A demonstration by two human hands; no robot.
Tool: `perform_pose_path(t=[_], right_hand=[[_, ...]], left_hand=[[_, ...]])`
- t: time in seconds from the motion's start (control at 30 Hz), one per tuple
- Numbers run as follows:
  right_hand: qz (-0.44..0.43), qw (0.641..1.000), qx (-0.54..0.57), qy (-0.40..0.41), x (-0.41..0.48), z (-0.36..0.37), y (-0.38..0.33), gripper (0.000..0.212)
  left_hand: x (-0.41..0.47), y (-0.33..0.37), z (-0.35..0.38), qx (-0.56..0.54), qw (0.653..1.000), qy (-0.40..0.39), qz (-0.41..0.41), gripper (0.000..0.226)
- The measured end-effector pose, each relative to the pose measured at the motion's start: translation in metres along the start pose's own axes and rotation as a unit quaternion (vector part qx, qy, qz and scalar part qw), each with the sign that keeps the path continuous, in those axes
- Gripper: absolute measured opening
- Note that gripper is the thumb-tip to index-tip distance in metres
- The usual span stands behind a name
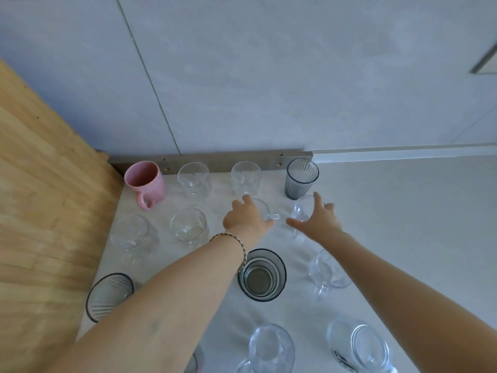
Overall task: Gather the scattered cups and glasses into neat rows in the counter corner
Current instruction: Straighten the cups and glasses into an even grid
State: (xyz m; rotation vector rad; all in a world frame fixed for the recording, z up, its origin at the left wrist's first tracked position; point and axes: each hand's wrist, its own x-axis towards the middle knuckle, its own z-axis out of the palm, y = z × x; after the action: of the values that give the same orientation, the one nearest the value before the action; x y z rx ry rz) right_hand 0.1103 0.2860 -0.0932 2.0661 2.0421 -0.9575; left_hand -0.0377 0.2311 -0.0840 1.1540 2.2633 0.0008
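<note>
Your left hand [246, 219] is wrapped over a clear handled cup [265, 211] in the second row of the white desk [403, 211], fingers grasping it from above; your right hand [318, 222] is spread loose over another clear cup [302, 212] just beside it, though whether those fingers grip it cannot be told. The back row already stands against the wall: pink mug [146, 181], two clear glasses, a grey ribbed tumbler [300, 179]. The likely hazard is contact: the two cups sit close together and close to the tumbler, so a careless slide could knock glass on glass or tip one. Your left forearm also crosses above a stack of dark glasses [262, 274]. Clear rims blur into the pale desk, and the nearest glasses are cut off by the lower edge.
</note>
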Motion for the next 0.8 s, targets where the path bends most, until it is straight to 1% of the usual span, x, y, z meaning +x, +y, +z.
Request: perform_pose_path(t=[0.07, 0.13, 0.23, 0.27, 0.33, 0.4, 0.47, 0.5, 0.53, 0.57, 0.63, 0.7, 0.8], right_hand=[[-0.020, 1.000, 0.013, 0.016, 0.005, 0.002, 0.003, 0.089], [-0.055, 0.998, -0.009, 0.010, 0.003, 0.001, 0.008, 0.084], [-0.095, 0.994, -0.040, -0.017, -0.007, 0.002, 0.019, 0.085], [-0.105, 0.993, -0.044, -0.025, -0.010, 0.003, 0.023, 0.087], [-0.118, 0.992, -0.036, -0.038, -0.015, 0.004, 0.029, 0.091], [-0.110, 0.993, -0.002, -0.039, -0.016, 0.005, 0.032, 0.100], [-0.088, 0.996, 0.030, -0.018, -0.014, 0.006, 0.032, 0.106], [-0.084, 0.996, 0.036, -0.005, -0.013, 0.007, 0.031, 0.104], [-0.087, 0.996, 0.035, 0.005, -0.011, 0.007, 0.030, 0.100], [-0.092, 0.995, 0.034, 0.013, -0.010, 0.007, 0.028, 0.096], [-0.099, 0.994, 0.034, 0.019, -0.006, 0.006, 0.025, 0.093], [-0.103, 0.994, 0.028, 0.017, -0.002, 0.003, 0.023, 0.094], [-0.114, 0.993, 0.003, 0.012, 0.002, 0.001, 0.023, 0.096]], left_hand=[[0.005, -0.001, 0.000, 0.028, 0.999, -0.011, 0.014, 0.088], [0.008, -0.005, -0.005, 0.069, 0.994, -0.050, 0.065, 0.083], [0.009, -0.016, -0.010, 0.130, 0.972, -0.104, 0.164, 0.083], [0.009, -0.019, -0.010, 0.136, 0.966, -0.114, 0.186, 0.085], [0.006, -0.023, -0.010, 0.130, 0.963, -0.122, 0.203, 0.091], [0.003, -0.026, -0.010, 0.101, 0.972, -0.118, 0.177, 0.096], [0.000, -0.024, -0.009, 0.017, 0.989, -0.105, 0.099, 0.097], [-0.001, -0.022, -0.008, -0.021, 0.994, -0.089, 0.058, 0.096], [-0.003, -0.020, -0.007, -0.036, 0.996, -0.074, 0.029, 0.095], [-0.005, -0.018, -0.007, -0.038, 0.997, -0.064, 0.016, 0.093], [-0.005, -0.016, -0.006, -0.046, 0.997, -0.049, 0.023, 0.086], [-0.005, -0.015, -0.007, -0.059, 0.997, -0.040, 0.041, 0.082], [-0.006, -0.018, -0.008, -0.070, 0.995, -0.033, 0.062, 0.085]])
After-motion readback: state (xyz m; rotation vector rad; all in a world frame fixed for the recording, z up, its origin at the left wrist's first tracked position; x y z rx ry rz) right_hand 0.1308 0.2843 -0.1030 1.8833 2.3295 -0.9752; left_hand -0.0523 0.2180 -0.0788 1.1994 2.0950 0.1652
